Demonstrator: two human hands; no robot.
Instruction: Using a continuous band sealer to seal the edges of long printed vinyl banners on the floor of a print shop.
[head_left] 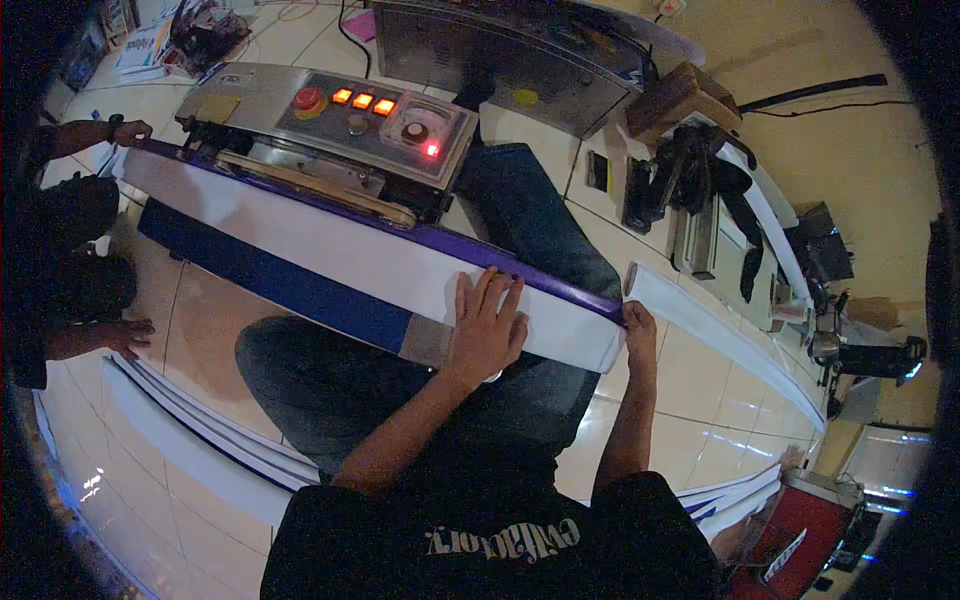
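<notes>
A long white strip with a purple edge (390, 255) runs slantwise in front of a metal sealing machine (340, 120), its purple side along the machine's belt. My left hand (490, 325) lies flat on the strip near its right end, fingers spread. At that end, my right hand (638, 328) pinches the purple corner between thumb and fingers. Beneath the strip, on the near side, is a dark blue board or bed (290, 280) with a grey end. At the far left, another person's hand (130, 132) is by the strip's other end.
The co-worker's other hand (125, 335) is low on the left. White strips (190, 430) lie on the tiled floor there. A white roll (720, 335) lies to the right, a metal cabinet (500, 65) stands behind, and a red case (790, 530) sits at lower right.
</notes>
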